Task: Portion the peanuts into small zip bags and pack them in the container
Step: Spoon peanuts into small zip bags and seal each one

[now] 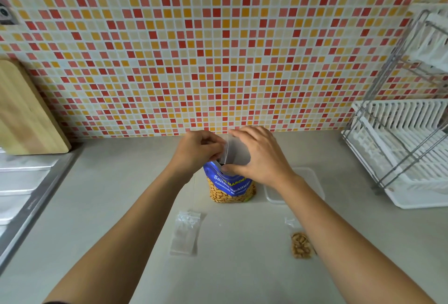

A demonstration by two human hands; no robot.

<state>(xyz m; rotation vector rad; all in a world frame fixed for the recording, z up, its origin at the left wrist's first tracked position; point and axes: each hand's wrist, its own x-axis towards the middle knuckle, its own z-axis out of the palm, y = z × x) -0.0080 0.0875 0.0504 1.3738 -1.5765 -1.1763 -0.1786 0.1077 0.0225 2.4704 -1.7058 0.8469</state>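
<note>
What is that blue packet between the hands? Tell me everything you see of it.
The blue packet is a glossy pouch lettered "Salted peanuts", its lower half showing peanuts. It stands upright on the pale counter beside a clear container, top apparently open. The right hand touches its top edge and, with the left hand, holds a small zip bag over it.

The peanut bag (230, 187) stands on the counter (121, 194) with the container (308, 182) just right of it. In front lie empty zip bags (185, 233) at left and a filled zip bag (300, 244) at right. Above the peanut bag, the left hand (196, 148) and right hand (261, 155) hold another zip bag (236, 152).
</note>
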